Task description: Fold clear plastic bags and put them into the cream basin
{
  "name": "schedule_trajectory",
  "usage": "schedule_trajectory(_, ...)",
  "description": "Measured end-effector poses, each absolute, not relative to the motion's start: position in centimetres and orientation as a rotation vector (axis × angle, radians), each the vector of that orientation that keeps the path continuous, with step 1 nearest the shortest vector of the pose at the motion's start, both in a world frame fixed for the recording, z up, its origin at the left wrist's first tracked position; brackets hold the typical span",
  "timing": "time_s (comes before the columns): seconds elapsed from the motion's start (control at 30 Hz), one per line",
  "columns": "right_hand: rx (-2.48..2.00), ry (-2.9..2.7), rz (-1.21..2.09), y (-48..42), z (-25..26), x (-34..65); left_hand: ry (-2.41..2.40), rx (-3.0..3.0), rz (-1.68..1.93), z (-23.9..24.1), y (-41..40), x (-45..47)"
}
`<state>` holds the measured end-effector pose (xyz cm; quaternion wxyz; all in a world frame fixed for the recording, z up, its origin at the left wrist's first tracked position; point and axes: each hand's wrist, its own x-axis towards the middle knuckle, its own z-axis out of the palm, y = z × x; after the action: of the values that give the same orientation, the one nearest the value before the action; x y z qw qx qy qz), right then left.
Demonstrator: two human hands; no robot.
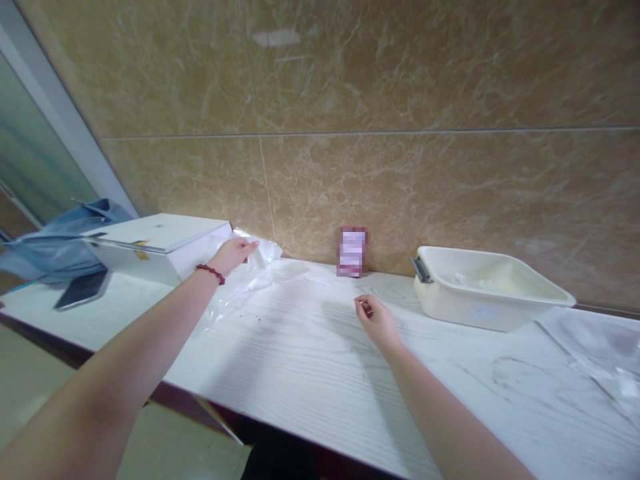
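Note:
My left hand (236,253), with a dark red bead bracelet (211,273) at the wrist, reaches to the back of the table beside the white box. Its fingers are pinched together at a clear plastic bag (230,293) that lies crumpled along the box's right side. A thin flat clear piece (293,270) rests by the bag's right end. Over the middle of the table is my right hand (379,321), its fingers curled closed; whatever they may hold is too small or hidden to name.
A white box (165,233) stands at the left, with a phone (84,289) and a blue bag (55,240) beside it. A blurred-out card (353,252) leans on the wall. To the right are a cream plastic tub (465,310) and clear plastic sheeting (600,347).

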<state>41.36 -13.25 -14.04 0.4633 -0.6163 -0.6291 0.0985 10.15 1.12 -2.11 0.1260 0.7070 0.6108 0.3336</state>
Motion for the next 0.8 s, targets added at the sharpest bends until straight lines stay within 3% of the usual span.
schedule_trajectory(0.2, -1.3, -1.73, 0.087, -15.2, -12.5, 38.8, 1.258, 1.827, 0.985, -3.3, -3.7, 18.5)
schedule_trajectory(0.4, -1.227, -1.732, -0.091, -17.0, -11.2, 37.5, 1.046, 1.716, 0.805, -4.6, -8.2, 24.7)
schedule_trajectory(0.8, -1.469, -1.497, 0.084, -17.6, -9.6, 40.2, 0.814, 2.043, 0.775, -6.0, -11.5, 26.6)
